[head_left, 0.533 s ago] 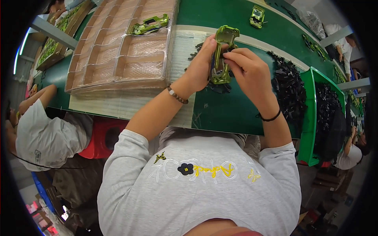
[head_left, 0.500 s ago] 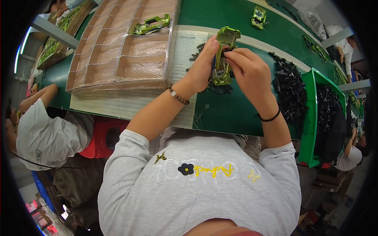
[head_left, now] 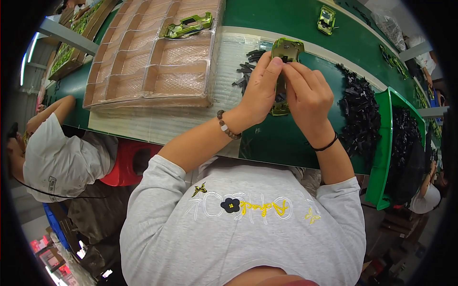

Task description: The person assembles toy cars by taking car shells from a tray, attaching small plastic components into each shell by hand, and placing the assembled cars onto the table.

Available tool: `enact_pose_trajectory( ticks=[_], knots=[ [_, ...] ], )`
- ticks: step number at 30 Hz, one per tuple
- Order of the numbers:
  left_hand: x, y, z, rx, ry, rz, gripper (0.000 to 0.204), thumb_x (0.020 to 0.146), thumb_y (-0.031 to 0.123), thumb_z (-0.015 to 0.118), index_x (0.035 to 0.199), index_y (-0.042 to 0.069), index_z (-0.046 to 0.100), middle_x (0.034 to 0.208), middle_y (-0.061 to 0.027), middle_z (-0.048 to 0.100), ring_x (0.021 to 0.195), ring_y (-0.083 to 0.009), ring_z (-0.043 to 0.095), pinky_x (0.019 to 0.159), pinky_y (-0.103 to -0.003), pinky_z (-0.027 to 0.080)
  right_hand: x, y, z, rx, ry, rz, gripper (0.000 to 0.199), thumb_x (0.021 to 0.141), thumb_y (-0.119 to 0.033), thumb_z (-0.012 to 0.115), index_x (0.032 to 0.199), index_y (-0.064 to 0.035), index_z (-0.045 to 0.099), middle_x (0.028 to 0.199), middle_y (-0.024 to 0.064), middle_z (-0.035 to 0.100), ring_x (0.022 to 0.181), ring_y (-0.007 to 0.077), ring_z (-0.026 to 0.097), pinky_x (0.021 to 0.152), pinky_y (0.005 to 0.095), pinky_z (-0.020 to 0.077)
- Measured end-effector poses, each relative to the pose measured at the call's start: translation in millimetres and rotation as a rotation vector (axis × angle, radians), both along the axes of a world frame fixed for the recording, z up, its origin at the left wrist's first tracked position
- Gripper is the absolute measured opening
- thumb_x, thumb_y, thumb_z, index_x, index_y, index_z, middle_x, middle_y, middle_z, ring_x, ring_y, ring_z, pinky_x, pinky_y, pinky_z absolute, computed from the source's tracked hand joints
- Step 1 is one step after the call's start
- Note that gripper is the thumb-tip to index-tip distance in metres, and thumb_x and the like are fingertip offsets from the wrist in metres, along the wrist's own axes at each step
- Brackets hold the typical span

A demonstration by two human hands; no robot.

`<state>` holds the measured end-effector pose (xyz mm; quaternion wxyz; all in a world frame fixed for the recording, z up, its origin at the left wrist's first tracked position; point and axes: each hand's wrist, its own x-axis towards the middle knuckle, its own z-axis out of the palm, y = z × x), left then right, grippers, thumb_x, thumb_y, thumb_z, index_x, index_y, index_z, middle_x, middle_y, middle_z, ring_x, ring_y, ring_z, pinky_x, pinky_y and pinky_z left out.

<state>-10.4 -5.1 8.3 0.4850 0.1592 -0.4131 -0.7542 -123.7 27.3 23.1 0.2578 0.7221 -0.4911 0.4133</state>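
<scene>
A metallic green toy car body is held upright over the table, its hollow inside facing me. My left hand is closed around its left side, with the thumb pressed near the upper part. My right hand is closed too, its fingertips pinched together against the body beside my left thumb. A dark spot shows at those fingertips, too small and covered to name. Both hands hide the middle of the body. Loose black plastic parts lie on the table just left of my left hand.
A clear compartment tray at left carries another green car body. A heap of black parts lies at right, beside a green bin of similar parts. Another car body rests farther back. A person sits at left.
My fingertips have come together over the car body, and its upper part has tipped to show more of the inside. The whole view has shifted slightly.
</scene>
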Motion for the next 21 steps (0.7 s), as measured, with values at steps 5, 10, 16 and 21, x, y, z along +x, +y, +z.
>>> enact_pose_trajectory(
  ticks=[5,10,16,21],
  knots=[
    [7,-12,-2,-0.085,-0.108,0.078,0.025,0.089,0.012,0.046,0.11,0.0,0.049,0.096,-0.0016,0.055,0.085,-0.0054,0.048,0.076,-0.021,0.041,-2,6,2,0.082,0.072,0.01,0.023,0.065,0.003,0.065,0.087,-0.0047,0.067,0.09,0.0023,0.066,0.063,0.0177,0.054,0.056,0.0268,0.0463],
    [5,-12,-9,-0.184,-0.246,0.241,0.025,0.085,0.008,0.048,0.107,-0.004,0.05,0.09,-0.0034,0.057,0.075,-0.0063,0.051,0.066,-0.021,0.043,-2,7,2,0.123,0.119,0.004,0.023,0.064,0.002,0.063,0.086,-0.0038,0.067,0.09,0.0026,0.066,0.064,0.0179,0.053,0.058,0.0264,0.0462],
    [6,-20,-16,-0.276,-0.37,0.283,0.024,0.087,0.01,0.048,0.106,-0.005,0.049,0.082,-0.0078,0.059,0.07,-0.008,0.051,0.062,-0.024,0.044,2,7,-8,0.115,0.048,0.078,0.025,0.061,0.006,0.064,0.085,-0.0023,0.067,0.091,0.0045,0.066,0.068,0.0196,0.055,0.06,0.0277,0.0476],
    [5,-17,-14,-0.322,-0.335,0.308,0.028,0.088,0.011,0.048,0.112,-0.004,0.044,0.08,-0.009,0.058,0.066,-0.0088,0.052,0.058,-0.025,0.043,-2,5,-16,0.093,-0.195,0.189,0.026,0.07,0.006,0.066,0.095,-0.0016,0.064,0.102,0.01,0.063,0.074,0.0196,0.058,0.063,0.0266,0.0484]
  ],
)
